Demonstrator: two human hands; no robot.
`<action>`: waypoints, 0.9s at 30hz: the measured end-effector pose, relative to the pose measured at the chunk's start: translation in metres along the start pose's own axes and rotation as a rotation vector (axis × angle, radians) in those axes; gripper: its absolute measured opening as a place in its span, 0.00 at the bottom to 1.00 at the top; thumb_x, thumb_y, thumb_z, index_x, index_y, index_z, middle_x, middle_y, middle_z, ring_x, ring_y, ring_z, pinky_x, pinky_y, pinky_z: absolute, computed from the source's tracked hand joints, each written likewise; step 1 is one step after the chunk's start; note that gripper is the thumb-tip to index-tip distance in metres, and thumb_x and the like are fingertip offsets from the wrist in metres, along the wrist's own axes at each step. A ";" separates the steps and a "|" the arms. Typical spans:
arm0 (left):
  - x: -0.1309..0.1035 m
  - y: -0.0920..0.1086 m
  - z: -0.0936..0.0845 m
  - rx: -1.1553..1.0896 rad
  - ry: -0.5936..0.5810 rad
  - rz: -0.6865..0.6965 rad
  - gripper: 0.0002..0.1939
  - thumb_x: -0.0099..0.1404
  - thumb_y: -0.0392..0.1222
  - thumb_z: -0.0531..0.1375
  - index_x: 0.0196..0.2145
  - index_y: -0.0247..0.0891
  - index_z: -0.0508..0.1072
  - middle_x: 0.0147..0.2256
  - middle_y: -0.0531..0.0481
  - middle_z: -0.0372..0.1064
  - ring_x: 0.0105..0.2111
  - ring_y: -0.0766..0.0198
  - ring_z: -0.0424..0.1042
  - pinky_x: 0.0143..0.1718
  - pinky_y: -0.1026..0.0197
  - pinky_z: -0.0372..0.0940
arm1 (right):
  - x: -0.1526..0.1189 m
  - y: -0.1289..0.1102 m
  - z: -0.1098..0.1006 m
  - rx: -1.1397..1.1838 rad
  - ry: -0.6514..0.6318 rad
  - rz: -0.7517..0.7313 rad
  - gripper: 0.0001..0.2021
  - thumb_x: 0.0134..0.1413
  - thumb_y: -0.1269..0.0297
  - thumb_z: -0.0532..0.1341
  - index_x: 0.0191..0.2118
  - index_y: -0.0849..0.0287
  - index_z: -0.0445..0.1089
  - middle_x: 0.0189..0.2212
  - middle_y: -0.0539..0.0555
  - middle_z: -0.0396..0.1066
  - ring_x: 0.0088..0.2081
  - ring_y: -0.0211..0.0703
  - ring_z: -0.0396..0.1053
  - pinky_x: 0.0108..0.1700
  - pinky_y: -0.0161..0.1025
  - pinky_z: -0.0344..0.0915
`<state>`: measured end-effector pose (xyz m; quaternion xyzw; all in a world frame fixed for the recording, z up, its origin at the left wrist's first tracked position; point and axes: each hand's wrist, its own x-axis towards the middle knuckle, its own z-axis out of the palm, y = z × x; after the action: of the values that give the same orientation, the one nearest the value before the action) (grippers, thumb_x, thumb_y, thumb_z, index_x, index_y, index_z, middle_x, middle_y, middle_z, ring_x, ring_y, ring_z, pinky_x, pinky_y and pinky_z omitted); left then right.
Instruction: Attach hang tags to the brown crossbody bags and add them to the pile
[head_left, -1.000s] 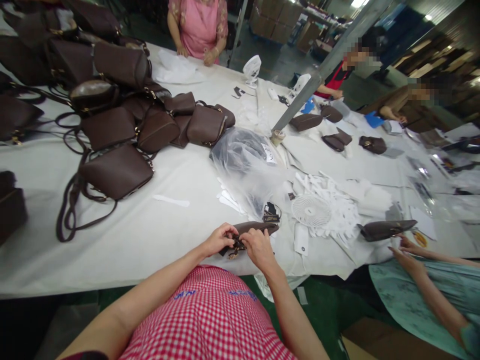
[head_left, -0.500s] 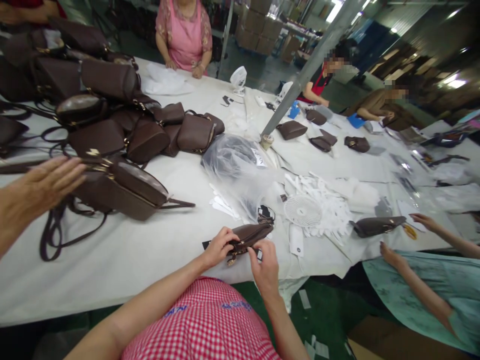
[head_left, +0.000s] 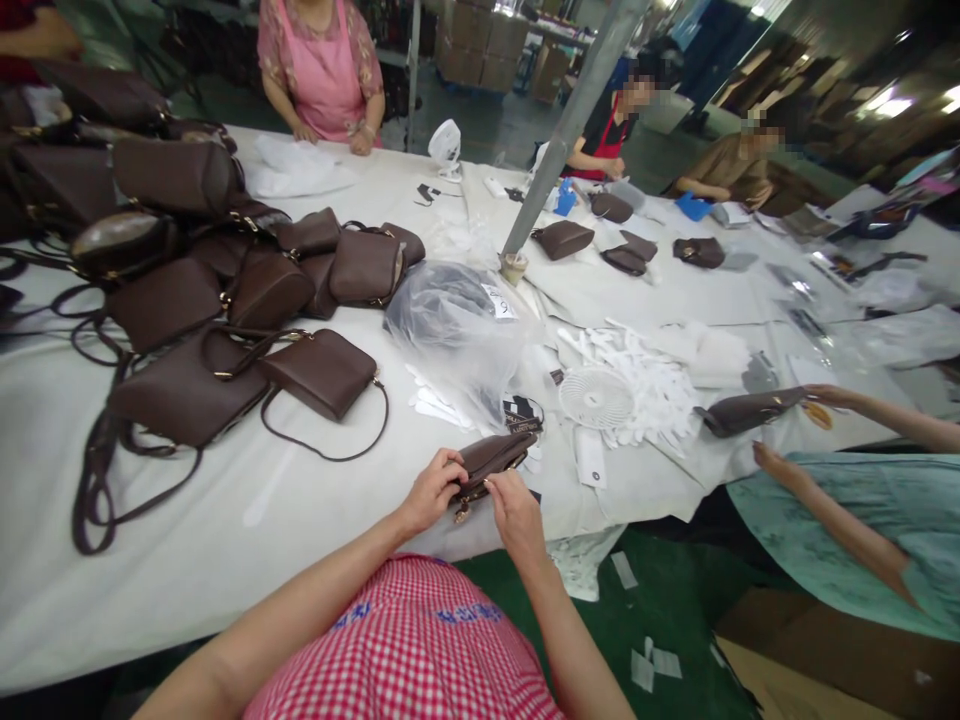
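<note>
A small dark brown handbag [head_left: 491,455] lies tilted on the table edge in front of me, its zipped side with gold-coloured hardware facing me. My left hand [head_left: 435,490] is closed on the bag's left end, fingers bent over its top. At the near edge, beside the zip, my right hand [head_left: 517,515] pinches with thumb and forefinger; the small part between the fingertips is hidden. A gold-coloured charm [head_left: 461,513] hangs at the bag's lower left. Behind the bag lie black printed tags [head_left: 523,415].
Brown handbags [head_left: 172,180] are heaped at the left; one with a looped strap [head_left: 322,370] lies nearer. A clear plastic bag [head_left: 450,335], white fan [head_left: 596,397] and white strips [head_left: 660,400] lie ahead. At right, a co-worker's hands [head_left: 780,465] are near another bag [head_left: 754,410].
The hand at the far left has left the view, and a small strapped handbag now lies there. My view has shifted slightly right. My hands stay on the same handbag.
</note>
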<state>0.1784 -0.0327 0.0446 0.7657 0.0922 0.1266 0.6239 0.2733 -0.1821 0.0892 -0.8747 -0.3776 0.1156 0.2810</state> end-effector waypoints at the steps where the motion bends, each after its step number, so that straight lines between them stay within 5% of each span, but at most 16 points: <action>1: 0.000 0.000 0.000 0.001 0.008 -0.002 0.12 0.56 0.25 0.51 0.33 0.38 0.68 0.44 0.47 0.59 0.45 0.60 0.62 0.48 0.57 0.60 | 0.002 0.001 -0.002 -0.030 -0.020 -0.016 0.14 0.64 0.62 0.47 0.36 0.58 0.69 0.33 0.55 0.69 0.38 0.42 0.68 0.40 0.36 0.65; 5: 0.002 0.000 0.002 -0.027 0.046 -0.011 0.12 0.54 0.24 0.51 0.31 0.38 0.67 0.41 0.47 0.60 0.44 0.60 0.62 0.47 0.56 0.60 | 0.011 0.003 -0.002 0.049 -0.099 0.024 0.15 0.65 0.64 0.44 0.35 0.58 0.67 0.29 0.51 0.69 0.30 0.38 0.68 0.34 0.33 0.64; 9: -0.005 -0.002 0.003 -0.068 0.061 -0.014 0.12 0.53 0.25 0.52 0.32 0.38 0.67 0.42 0.47 0.60 0.44 0.59 0.61 0.47 0.56 0.61 | 0.013 -0.001 0.000 -0.019 -0.200 -0.160 0.14 0.63 0.65 0.46 0.32 0.58 0.67 0.25 0.50 0.68 0.29 0.38 0.66 0.33 0.33 0.62; 14: -0.017 -0.012 0.001 -0.145 0.021 -0.057 0.25 0.54 0.28 0.56 0.51 0.40 0.64 0.50 0.44 0.58 0.38 0.63 0.63 0.39 0.59 0.65 | 0.015 0.000 -0.003 0.000 -0.245 -0.112 0.13 0.62 0.65 0.47 0.33 0.57 0.68 0.27 0.50 0.70 0.27 0.38 0.68 0.32 0.33 0.62; 20: -0.022 -0.037 0.009 -0.023 0.030 0.005 0.35 0.57 0.37 0.63 0.61 0.43 0.58 0.56 0.42 0.56 0.57 0.52 0.57 0.58 0.47 0.54 | 0.021 -0.002 -0.004 0.077 -0.347 -0.107 0.13 0.63 0.65 0.47 0.32 0.57 0.67 0.22 0.48 0.69 0.24 0.37 0.68 0.30 0.32 0.63; 27: -0.034 -0.030 0.000 0.007 -0.017 0.037 0.32 0.63 0.34 0.56 0.63 0.43 0.55 0.58 0.41 0.55 0.59 0.54 0.56 0.60 0.47 0.53 | 0.020 -0.032 0.004 -0.007 -0.407 -0.348 0.15 0.63 0.66 0.46 0.30 0.57 0.66 0.25 0.50 0.69 0.29 0.39 0.67 0.34 0.33 0.61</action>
<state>0.1466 -0.0369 0.0123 0.7706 0.0731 0.1311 0.6193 0.2664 -0.1476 0.1049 -0.7565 -0.5713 0.2378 0.2117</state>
